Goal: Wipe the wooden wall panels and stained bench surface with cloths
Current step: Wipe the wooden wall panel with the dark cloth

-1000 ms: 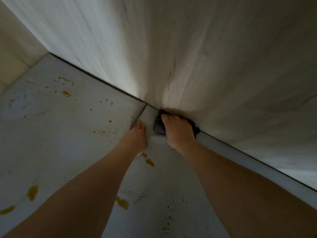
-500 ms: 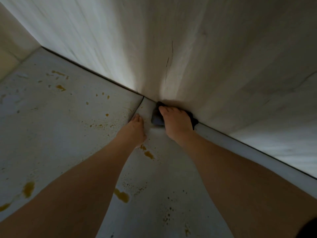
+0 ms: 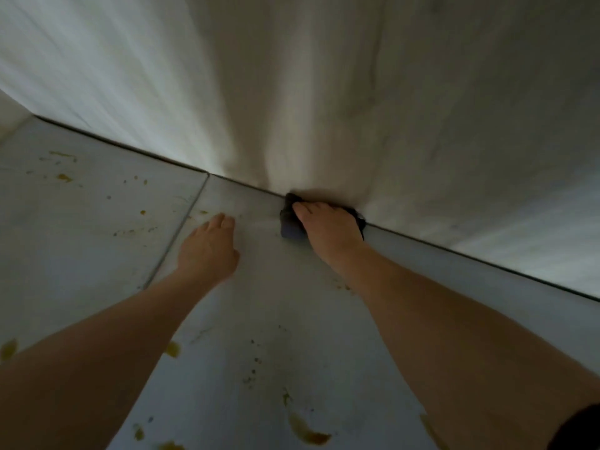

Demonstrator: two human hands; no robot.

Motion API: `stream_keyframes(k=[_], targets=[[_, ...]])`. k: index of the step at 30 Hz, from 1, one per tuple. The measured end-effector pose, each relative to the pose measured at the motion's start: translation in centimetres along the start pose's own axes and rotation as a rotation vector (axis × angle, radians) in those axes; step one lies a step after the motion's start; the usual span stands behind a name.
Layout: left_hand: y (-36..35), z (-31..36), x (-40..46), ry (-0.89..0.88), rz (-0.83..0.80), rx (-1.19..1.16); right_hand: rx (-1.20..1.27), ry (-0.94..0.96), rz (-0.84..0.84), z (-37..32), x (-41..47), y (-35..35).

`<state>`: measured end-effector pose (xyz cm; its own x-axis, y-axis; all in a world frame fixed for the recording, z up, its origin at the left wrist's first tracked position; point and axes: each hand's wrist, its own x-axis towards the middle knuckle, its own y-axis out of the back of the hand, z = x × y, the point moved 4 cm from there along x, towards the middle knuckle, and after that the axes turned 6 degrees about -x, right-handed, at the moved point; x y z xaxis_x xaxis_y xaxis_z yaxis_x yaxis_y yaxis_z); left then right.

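A: What could go wrong from here?

B: The right hand [image 3: 328, 230] lies flat over a dark cloth [image 3: 290, 219], fingers fairly straight, pressing it into the seam where the bench [image 3: 324, 319] meets the wall panel [image 3: 324, 92]. The cloth is bunched small, so I judge it may roll up under the palm and skip the crack itself, leaving dirt in the dark line along the back edge.

A: And the other hand?

B: The left hand [image 3: 207, 251] rests open on the bench, fingers together and straight, holding nothing, just beside the joint between two bench boards [image 3: 175, 241]. It looks like a prop. If the person leans hard on it and the surface is damp, it could slide. I cannot tell whether the surface is wet.

A: How much is left?

B: Plenty, I think. Yellow-brown stains [image 3: 308, 433] sit near the front edge, more near the front left corner, and a scatter of spots [image 3: 63, 177] lies toward the back left. Fine dark specks [image 3: 253, 368] run between the two forearms. Dragging one small cloth through those could smear them rather than lift them.

A: Anything in the way?

B: Only the person's own arms, which cross over the nearer stains. The wall panel stands right against the knuckles, so a wide stroke there may scrape them. The view is blurred, so panel detail is unclear.
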<state>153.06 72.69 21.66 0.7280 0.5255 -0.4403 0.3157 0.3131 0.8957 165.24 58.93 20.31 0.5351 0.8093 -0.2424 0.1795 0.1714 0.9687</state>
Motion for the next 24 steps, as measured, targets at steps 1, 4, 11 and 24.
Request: stream_keyframes(k=[1, 4, 11, 24], targets=[[-0.5, 2.1, -0.9, -0.031, 0.018, -0.023, -0.007, -0.005, -0.007, 1.5, -1.5, -0.3], [-2.3, 10.0, -3.1, -0.154, 0.045, -0.073, -0.007, -0.032, -0.017, 6.3, -6.2, -1.5], [-6.5, 24.3, -7.0, -0.329, 0.011, -0.123, 0.001, -0.109, -0.025, 16.2, -16.3, -4.0], [-11.0, 33.4, -10.0, -0.3, -0.192, 0.012, 0.133, -0.278, -0.032, 24.0, -25.1, -5.2]])
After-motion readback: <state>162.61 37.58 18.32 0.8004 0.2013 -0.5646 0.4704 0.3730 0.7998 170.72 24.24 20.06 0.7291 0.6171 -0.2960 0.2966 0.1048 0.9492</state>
